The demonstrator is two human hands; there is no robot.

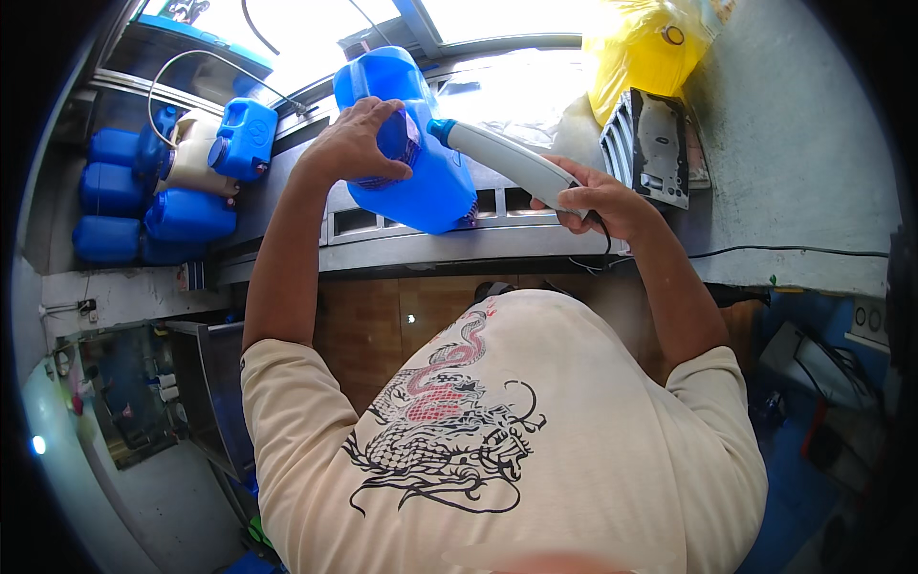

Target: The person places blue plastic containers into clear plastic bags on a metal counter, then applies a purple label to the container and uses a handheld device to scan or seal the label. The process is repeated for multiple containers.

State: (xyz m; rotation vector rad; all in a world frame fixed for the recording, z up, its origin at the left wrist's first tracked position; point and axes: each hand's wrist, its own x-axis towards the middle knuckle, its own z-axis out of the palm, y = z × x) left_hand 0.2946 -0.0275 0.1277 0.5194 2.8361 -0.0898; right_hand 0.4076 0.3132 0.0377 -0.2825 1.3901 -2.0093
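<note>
On the metal counter lies a translucent blue plastic water jug [430, 165], tilted, its handle toward the window. My left hand [358, 140] rests on it with spread fingers, over a dark blue cap or collar [396, 140] with a printed plastic wrap; whether the fingers grip it cannot be told. My right hand [592, 197] is closed around a white handheld heat tool [509, 161], possibly a hair dryer or heat gun, with a blue nozzle and a black cord. The nozzle points at the jug beside the wrapped part. Another bit of printed wrap shows at the jug's lower right corner.
Several blue jugs [190, 215] and a beige jug [195, 151] stand at the left. A thin hose [172, 61] arcs above them. On the right are a yellow plastic bag [638, 54] and a metal box [660, 147]. A black cord [789, 249] crosses the ledge.
</note>
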